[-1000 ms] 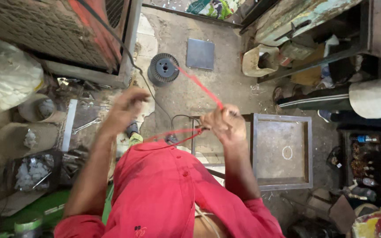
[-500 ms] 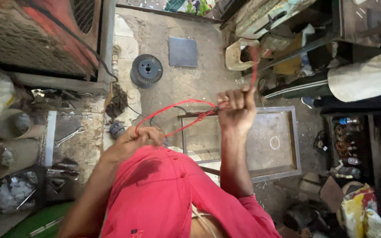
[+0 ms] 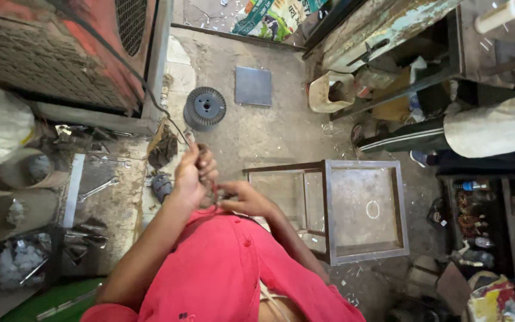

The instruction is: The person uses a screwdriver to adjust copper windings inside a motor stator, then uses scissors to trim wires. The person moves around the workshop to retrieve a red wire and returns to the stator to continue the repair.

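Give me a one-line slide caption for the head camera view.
Left hand and right hand pinch a red cord close to a red shirt, above a metal stool.

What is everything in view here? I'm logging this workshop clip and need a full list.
red wire: one, red, pinched between both hands
spool: one, dark grey, on the concrete floor ahead
flat plate: one, grey, on the floor beyond the spool
metal stand: one, grey square frame, right of the hands
spanners: several, silvery, on the cluttered surface at left
cooler cabinet: one, red and rusty, upper left
another person's leg: one, dark trousers with white stripes, right
red shirt: one, the person's own
left hand: closed on the wire
right hand: closed on the wire
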